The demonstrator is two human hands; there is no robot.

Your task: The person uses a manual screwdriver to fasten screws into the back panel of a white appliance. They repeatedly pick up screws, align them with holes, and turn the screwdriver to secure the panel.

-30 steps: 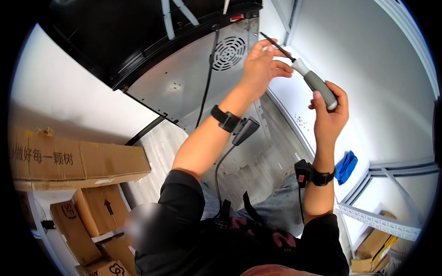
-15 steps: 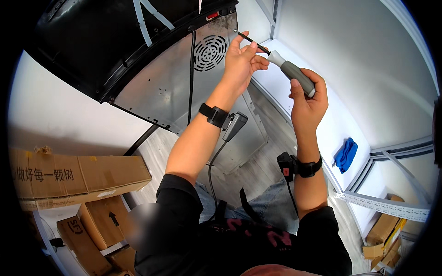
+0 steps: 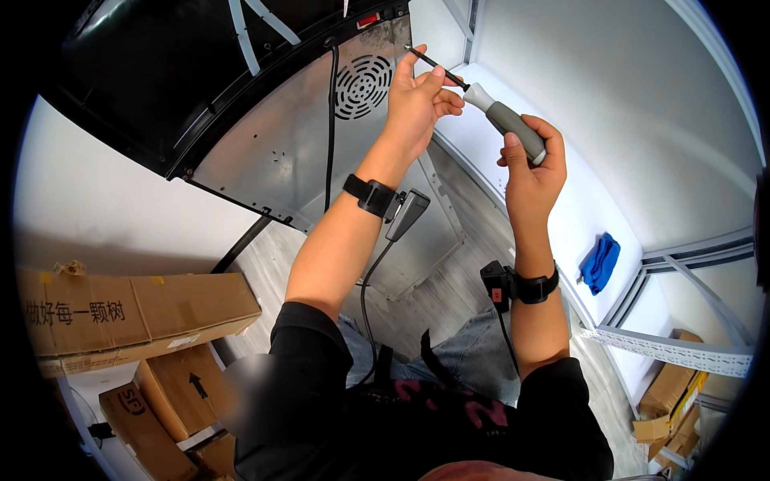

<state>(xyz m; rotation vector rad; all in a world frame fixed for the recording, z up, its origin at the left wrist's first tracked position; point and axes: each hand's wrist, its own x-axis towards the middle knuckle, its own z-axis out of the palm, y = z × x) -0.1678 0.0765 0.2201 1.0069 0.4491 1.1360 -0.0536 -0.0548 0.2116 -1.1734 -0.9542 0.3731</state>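
Each grip, left hand [image 3: 411,111] and right hand [image 3: 533,178], pinches one screwdriver [image 3: 503,119]; dark print [image 3: 76,311] marks cardboard boxes [image 3: 188,309]

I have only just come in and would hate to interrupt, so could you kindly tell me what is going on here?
The person's right grip holds a grey-handled screwdriver by its handle, while the left grip is at its dark shaft. The tip is at the upper right edge of a metal panel, near a round vent; whether it sits in a screw is too small to tell.
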